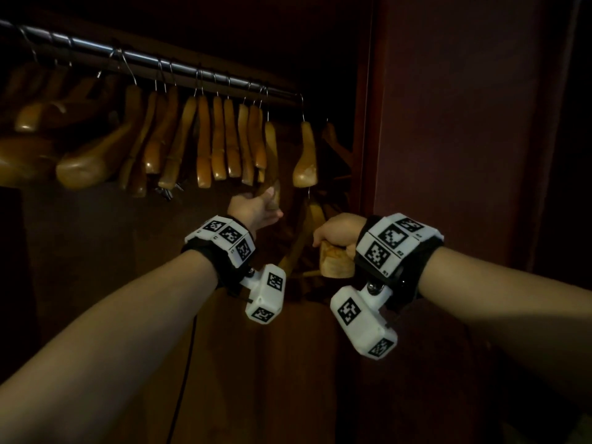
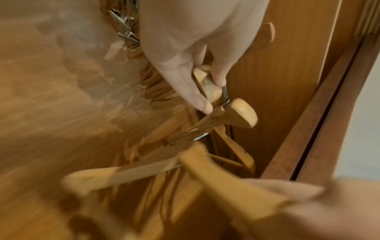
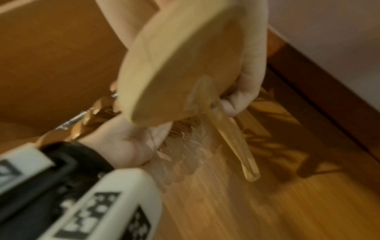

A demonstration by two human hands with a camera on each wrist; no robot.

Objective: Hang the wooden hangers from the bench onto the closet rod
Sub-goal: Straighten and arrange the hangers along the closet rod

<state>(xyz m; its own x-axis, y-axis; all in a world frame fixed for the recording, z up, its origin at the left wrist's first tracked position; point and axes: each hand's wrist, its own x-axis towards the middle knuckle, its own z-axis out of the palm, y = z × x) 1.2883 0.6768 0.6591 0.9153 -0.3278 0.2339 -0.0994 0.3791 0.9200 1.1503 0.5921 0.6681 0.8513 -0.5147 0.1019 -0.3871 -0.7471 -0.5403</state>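
Note:
A dark closet rod (image 1: 179, 67) slants from the upper left and carries several wooden hangers (image 1: 205, 145). My left hand (image 1: 256, 208) reaches up to the lower end of one hung hanger (image 1: 271, 155). In the left wrist view its thumb and fingers (image 2: 195, 97) pinch that hanger's end (image 2: 207, 86). My right hand (image 1: 338, 230) is lower and to the right, fingers curled round a loose wooden hanger (image 1: 336, 262). Its broad shoulder (image 3: 174, 65) fills the right wrist view, blurred. More hangers (image 2: 232, 149) lie heaped below the hands.
One hanger (image 1: 307, 155) hangs alone near the rod's right end, with a gap to its left. The closet's side panel (image 1: 448, 123) stands close on the right. A thin black cable (image 1: 189, 363) dangles under my left forearm. The closet interior is dim.

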